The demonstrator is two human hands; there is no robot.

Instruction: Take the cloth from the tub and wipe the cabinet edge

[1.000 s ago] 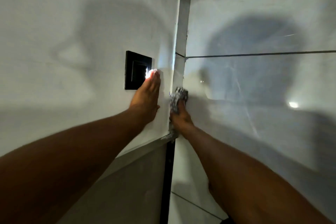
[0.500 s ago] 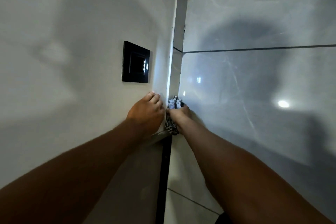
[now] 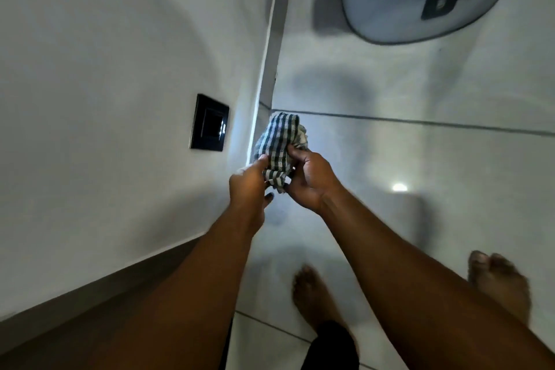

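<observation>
A green-and-white checked cloth (image 3: 280,141) is bunched up between both hands, held in the air just right of the white cabinet's vertical edge (image 3: 264,69). My left hand (image 3: 249,186) pinches its lower left part. My right hand (image 3: 309,180) grips its right side from below. The cloth is off the cabinet edge. A grey tub (image 3: 420,0) with a blue rim stands on the floor at the top right.
A black square panel (image 3: 209,123) is set into the white cabinet face left of the edge. Glossy light floor tiles (image 3: 420,159) stretch to the right. My bare feet (image 3: 315,297) stand at the bottom right.
Both hands came off the cabinet and moved back toward me. The cloth, earlier pressed low on the edge by my right hand, is now held in both hands in the air. The view pulled back.
</observation>
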